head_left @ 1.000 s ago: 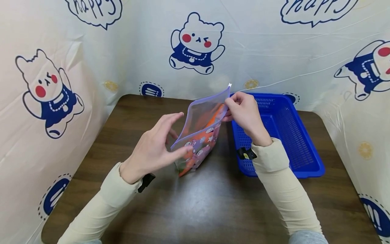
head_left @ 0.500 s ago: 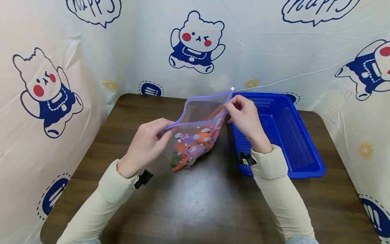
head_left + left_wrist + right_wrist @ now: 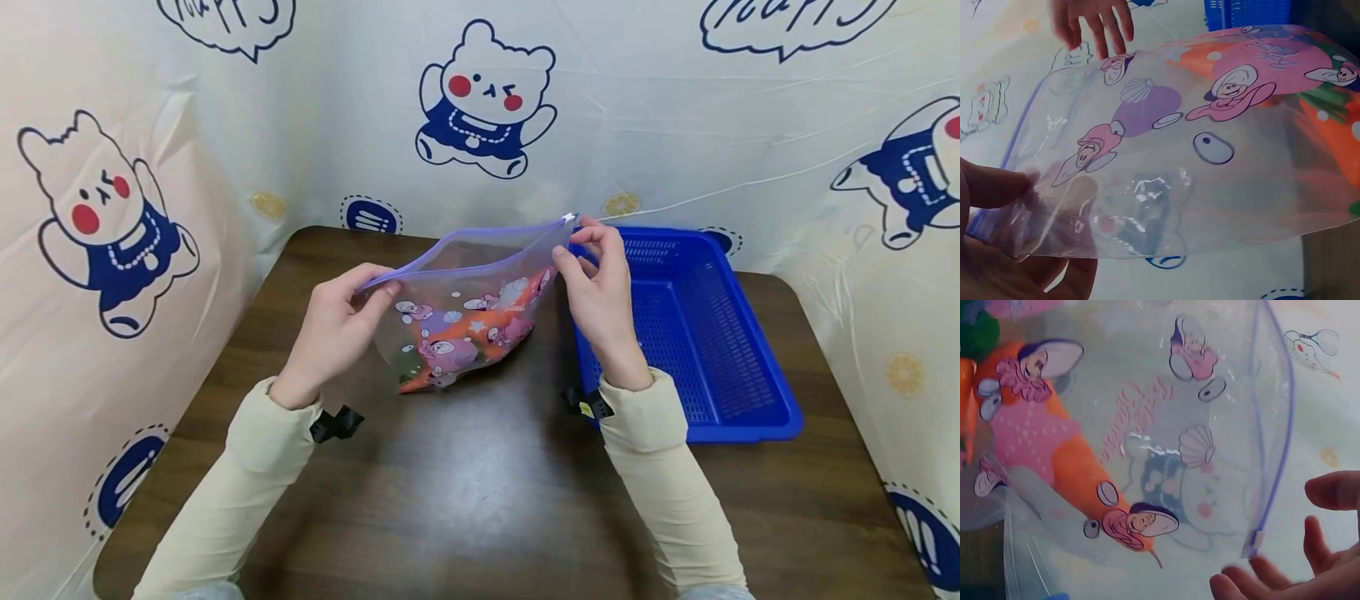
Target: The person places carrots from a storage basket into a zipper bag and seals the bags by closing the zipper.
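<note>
A clear zip bag (image 3: 442,292) with a purple zip edge and pink cartoon prints stands tilted over the table. Its mouth gapes along the top. Through the film show orange carrots (image 3: 1082,472) and some green parts. My left hand (image 3: 326,321) pinches the bag's top left corner between thumb and fingers. At the opposite corner sits the white zip slider (image 3: 1252,544). My right hand (image 3: 603,292) is beside that corner, its fingers spread around the slider, and in the right wrist view a gap shows between thumb and fingers.
Behind my right hand stands a blue perforated plastic basket (image 3: 675,333) on the dark wooden table (image 3: 465,500). A white curtain (image 3: 637,100) printed with cartoon bears surrounds the table at the back and sides.
My left hand has taken hold of the bag's left corner and drawn it left, stretching the mouth narrower. My right hand has loosened from the bag's right edge and shifted toward the slider.
</note>
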`<state>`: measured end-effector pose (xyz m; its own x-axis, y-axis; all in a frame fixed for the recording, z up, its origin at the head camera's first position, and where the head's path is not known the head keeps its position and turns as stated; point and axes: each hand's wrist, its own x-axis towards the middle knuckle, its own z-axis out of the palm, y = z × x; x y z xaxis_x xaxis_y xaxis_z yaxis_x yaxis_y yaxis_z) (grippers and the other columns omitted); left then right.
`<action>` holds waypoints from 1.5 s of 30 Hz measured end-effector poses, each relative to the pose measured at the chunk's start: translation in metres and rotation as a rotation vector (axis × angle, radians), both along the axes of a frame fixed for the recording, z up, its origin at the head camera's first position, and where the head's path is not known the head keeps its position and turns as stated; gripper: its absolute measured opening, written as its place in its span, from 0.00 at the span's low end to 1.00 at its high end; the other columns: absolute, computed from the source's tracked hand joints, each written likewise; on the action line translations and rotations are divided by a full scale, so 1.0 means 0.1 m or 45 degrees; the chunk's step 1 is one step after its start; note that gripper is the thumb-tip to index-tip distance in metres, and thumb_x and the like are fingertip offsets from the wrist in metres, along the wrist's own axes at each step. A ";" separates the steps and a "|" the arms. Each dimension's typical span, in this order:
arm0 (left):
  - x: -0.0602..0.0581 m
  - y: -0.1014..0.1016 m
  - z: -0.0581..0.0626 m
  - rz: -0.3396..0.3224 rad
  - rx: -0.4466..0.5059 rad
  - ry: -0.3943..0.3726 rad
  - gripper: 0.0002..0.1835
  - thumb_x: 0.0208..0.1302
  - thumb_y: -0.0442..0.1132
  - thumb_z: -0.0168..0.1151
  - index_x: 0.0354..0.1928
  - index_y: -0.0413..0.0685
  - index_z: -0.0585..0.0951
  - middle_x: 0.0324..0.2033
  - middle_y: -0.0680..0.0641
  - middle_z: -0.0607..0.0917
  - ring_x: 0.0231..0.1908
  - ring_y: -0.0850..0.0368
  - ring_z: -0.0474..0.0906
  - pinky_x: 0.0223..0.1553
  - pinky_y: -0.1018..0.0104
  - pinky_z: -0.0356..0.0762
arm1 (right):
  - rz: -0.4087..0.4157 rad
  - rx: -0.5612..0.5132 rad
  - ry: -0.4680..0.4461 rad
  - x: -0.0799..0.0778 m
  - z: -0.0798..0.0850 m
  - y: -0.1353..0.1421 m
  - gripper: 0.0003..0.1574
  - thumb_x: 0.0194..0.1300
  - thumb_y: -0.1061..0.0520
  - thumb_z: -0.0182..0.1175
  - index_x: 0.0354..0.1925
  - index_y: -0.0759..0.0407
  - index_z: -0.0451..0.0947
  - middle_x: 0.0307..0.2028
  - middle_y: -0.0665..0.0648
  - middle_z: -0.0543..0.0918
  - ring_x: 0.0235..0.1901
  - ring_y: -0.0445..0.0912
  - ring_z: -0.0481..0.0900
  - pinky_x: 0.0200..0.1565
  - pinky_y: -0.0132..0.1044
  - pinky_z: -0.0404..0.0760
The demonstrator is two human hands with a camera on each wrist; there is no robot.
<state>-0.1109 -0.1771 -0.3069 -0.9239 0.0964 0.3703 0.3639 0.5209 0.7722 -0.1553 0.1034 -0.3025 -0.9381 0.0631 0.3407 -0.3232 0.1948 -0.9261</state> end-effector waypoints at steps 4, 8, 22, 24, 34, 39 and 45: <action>-0.06 -0.05 -0.02 0.005 0.089 -0.073 0.10 0.69 0.39 0.57 0.46 0.44 0.82 0.38 0.44 0.88 0.36 0.61 0.82 0.39 0.74 0.79 | 0.005 -0.134 0.030 0.02 -0.05 -0.04 0.17 0.67 0.66 0.55 0.51 0.65 0.62 0.59 0.64 0.70 0.60 0.55 0.73 0.64 0.51 0.69; -0.10 -0.12 -0.04 -0.033 0.162 -0.077 0.10 0.69 0.38 0.57 0.47 0.41 0.82 0.36 0.50 0.88 0.38 0.65 0.84 0.44 0.76 0.80 | -0.013 -0.119 -0.007 0.02 -0.07 -0.06 0.27 0.67 0.63 0.55 0.60 0.64 0.58 0.62 0.62 0.65 0.63 0.53 0.69 0.66 0.49 0.67; -0.17 -0.30 -0.09 -0.117 0.464 -0.087 0.08 0.68 0.34 0.57 0.42 0.37 0.82 0.29 0.57 0.88 0.35 0.62 0.84 0.48 0.74 0.79 | 0.091 -0.149 -0.189 -0.07 -0.10 -0.07 0.24 0.71 0.64 0.50 0.63 0.66 0.62 0.50 0.60 0.73 0.50 0.48 0.74 0.56 0.34 0.73; -0.17 -0.30 -0.09 -0.085 0.510 -0.085 0.08 0.68 0.35 0.58 0.42 0.38 0.82 0.29 0.56 0.87 0.35 0.61 0.84 0.48 0.73 0.79 | 0.080 -0.111 -0.173 -0.06 -0.12 -0.07 0.20 0.71 0.63 0.51 0.60 0.67 0.66 0.47 0.58 0.74 0.45 0.45 0.74 0.51 0.31 0.73; -0.23 -0.27 -0.13 -0.024 0.676 -0.035 0.06 0.67 0.35 0.59 0.42 0.42 0.82 0.28 0.55 0.88 0.31 0.61 0.85 0.45 0.71 0.80 | 0.012 -0.095 -0.137 0.07 -0.18 -0.05 0.11 0.72 0.62 0.51 0.46 0.69 0.73 0.41 0.63 0.79 0.41 0.43 0.78 0.52 0.31 0.76; -0.25 -0.26 -0.16 0.057 0.709 -0.021 0.05 0.66 0.37 0.61 0.40 0.44 0.82 0.25 0.55 0.87 0.29 0.63 0.83 0.41 0.72 0.79 | -0.013 -0.108 -0.114 0.15 -0.24 -0.02 0.11 0.72 0.61 0.51 0.45 0.69 0.75 0.38 0.59 0.80 0.39 0.43 0.77 0.51 0.31 0.76; -0.27 -0.23 -0.16 0.166 0.724 -0.057 0.06 0.66 0.40 0.61 0.39 0.46 0.83 0.26 0.57 0.86 0.33 0.62 0.80 0.39 0.72 0.77 | -0.054 -0.124 -0.067 0.22 -0.34 0.02 0.13 0.71 0.59 0.53 0.43 0.70 0.77 0.36 0.59 0.81 0.37 0.44 0.79 0.51 0.31 0.78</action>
<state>-0.1380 -0.1999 -0.3225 -0.9308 -0.2212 0.2910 0.2852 0.0586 0.9567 -0.1338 0.1055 -0.3365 -0.9503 0.1339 0.2812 -0.2668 0.1154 -0.9568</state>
